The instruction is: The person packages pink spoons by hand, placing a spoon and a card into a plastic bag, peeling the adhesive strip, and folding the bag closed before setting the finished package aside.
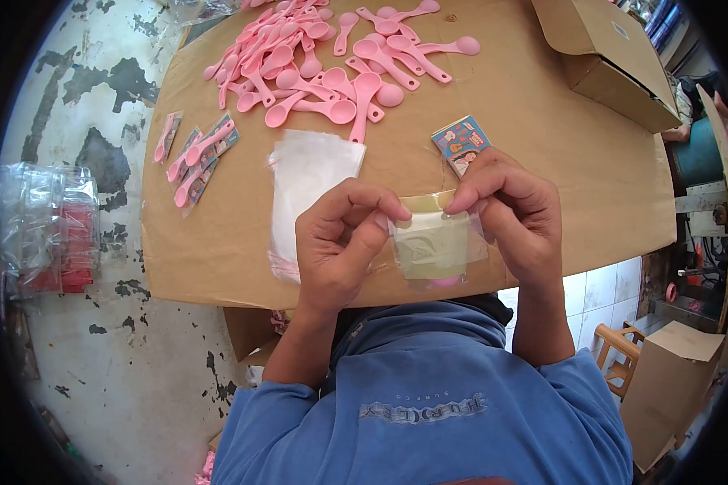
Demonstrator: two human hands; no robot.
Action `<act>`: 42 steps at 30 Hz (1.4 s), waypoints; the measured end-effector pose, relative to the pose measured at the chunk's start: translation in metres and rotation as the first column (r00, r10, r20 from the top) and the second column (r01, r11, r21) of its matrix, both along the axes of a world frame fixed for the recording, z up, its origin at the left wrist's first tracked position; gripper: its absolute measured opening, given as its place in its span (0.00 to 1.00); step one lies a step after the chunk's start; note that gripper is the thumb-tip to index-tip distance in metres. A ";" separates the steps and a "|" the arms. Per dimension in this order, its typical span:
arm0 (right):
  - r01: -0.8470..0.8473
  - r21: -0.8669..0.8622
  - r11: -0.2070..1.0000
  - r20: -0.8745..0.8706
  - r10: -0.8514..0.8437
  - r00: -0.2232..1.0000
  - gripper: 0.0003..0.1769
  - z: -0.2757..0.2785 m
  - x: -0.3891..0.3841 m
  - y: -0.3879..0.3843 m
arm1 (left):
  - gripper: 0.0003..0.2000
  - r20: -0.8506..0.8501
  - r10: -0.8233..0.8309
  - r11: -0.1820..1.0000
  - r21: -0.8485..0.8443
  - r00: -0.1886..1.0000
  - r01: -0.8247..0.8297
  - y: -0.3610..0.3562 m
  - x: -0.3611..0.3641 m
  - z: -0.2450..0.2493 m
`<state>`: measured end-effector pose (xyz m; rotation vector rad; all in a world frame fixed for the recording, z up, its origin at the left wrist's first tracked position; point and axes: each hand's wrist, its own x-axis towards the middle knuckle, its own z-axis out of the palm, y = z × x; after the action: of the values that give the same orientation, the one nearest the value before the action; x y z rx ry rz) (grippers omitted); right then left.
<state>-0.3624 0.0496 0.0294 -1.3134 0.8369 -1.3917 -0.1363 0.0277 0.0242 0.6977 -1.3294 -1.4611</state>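
Close to the table's front edge, a clear plastic bag [434, 246] is stretched between my two hands. My left hand [336, 242] pinches its upper left corner, and my right hand [519, 214] pinches the upper right. Inside lies a pale card, with a bit of pink [445, 282] showing at the bottom. Left of the bag is a stack of clear bags [311, 178], partly behind my left hand. Printed blue cards [461, 141] lie just beyond my right hand. Bagged pink spoons [209, 145] rest at the left, and a heap of loose pink spoons [299, 81] lies farther back.
Brown paper covers the table [590, 210]. An open cardboard box [615, 73] stands at its back right. Plastic-wrapped packs [48, 230] are off to the left. A wooden stool [619, 347] and a carton [667, 388] are at lower right.
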 end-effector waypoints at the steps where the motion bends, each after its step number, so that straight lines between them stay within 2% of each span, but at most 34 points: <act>1: -0.024 -0.001 1.000 0.000 0.024 1.000 0.11 0.001 -0.003 0.000 | 0.05 -0.036 -0.002 1.000 0.024 0.999 0.003 -0.001 -0.002 0.002; 3: -0.045 -0.007 0.999 0.021 0.046 0.999 0.10 0.000 -0.003 0.000 | 0.05 -0.109 -0.003 0.997 0.071 0.994 0.011 -0.003 -0.006 0.005; 5: -0.042 -0.020 0.999 0.060 0.044 0.997 0.08 0.000 0.001 -0.002 | 0.05 -0.066 -0.019 0.994 0.110 0.998 0.027 -0.002 0.002 0.000; 7: -0.009 0.004 1.000 0.022 0.009 1.000 0.08 -0.002 0.007 -0.002 | 0.08 -0.013 -0.014 0.992 0.124 1.000 0.015 -0.002 0.004 -0.002; 9: 0.021 0.006 1.000 0.034 -0.021 0.999 0.11 -0.004 0.013 -0.002 | 0.12 0.050 0.016 0.993 0.114 0.999 -0.022 -0.002 -0.002 -0.001; 12: 0.050 -0.026 0.998 0.101 -0.047 0.994 0.17 -0.005 0.016 -0.005 | 0.20 -0.047 -0.031 0.973 0.228 0.998 0.041 -0.001 -0.011 0.019; 15: 0.058 -0.040 0.997 0.107 -0.054 0.993 0.21 -0.005 0.015 -0.006 | 0.20 0.039 -0.153 0.961 0.239 0.987 0.140 0.000 -0.010 0.013; 16: 0.064 -0.034 0.997 0.102 -0.061 0.993 0.21 -0.003 0.014 -0.006 | 0.21 0.093 -0.182 0.970 0.177 0.979 0.163 -0.001 -0.008 0.003; 19: 0.062 -0.021 0.998 0.117 -0.059 0.991 0.21 -0.003 0.014 -0.005 | 0.19 0.143 -0.170 0.978 0.147 0.975 0.149 -0.002 -0.004 -0.002; 22: 0.017 -0.002 1.000 0.092 -0.016 0.996 0.17 -0.008 0.012 -0.004 | 0.17 0.109 -0.089 0.987 0.140 0.990 0.074 -0.002 -0.002 0.002; 25: -0.006 0.014 1.000 0.047 0.006 0.999 0.12 -0.011 0.008 -0.004 | 0.20 0.027 -0.040 0.985 0.171 0.999 0.034 -0.003 -0.002 0.007; 31: 0.031 0.040 0.999 0.041 -0.032 0.999 0.08 -0.010 0.010 -0.004 | 0.21 0.094 -0.020 0.987 0.158 0.995 0.005 0.000 0.002 0.004; 32: 0.034 0.033 0.999 0.034 -0.035 0.999 0.07 -0.010 0.010 -0.005 | 0.21 0.062 -0.009 0.987 0.158 0.998 -0.001 0.000 0.001 0.004; 35: 0.162 0.092 0.983 -0.004 -0.162 0.987 0.06 -0.012 0.005 -0.005 | 0.22 -0.017 0.030 0.988 0.155 0.999 -0.027 -0.001 0.000 0.007; 37: 0.234 0.105 0.967 0.040 -0.239 0.970 0.05 -0.010 0.002 -0.006 | 0.22 -0.050 0.065 0.987 0.147 0.997 -0.057 -0.003 0.005 0.007; 41: 0.340 0.087 0.936 0.019 -0.343 0.939 0.07 -0.006 -0.010 -0.004 | 0.22 -0.003 0.115 0.986 0.120 0.993 -0.114 -0.008 0.017 0.002; 42: 0.318 0.055 0.947 0.001 -0.318 0.948 0.09 -0.007 -0.018 -0.002 | 0.22 0.005 0.130 0.984 0.121 0.991 -0.130 -0.009 0.018 0.001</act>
<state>-0.3805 0.0477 0.0228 -1.1633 1.1092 -1.6115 -0.1180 0.0190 0.0254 0.8451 -1.1773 -1.4448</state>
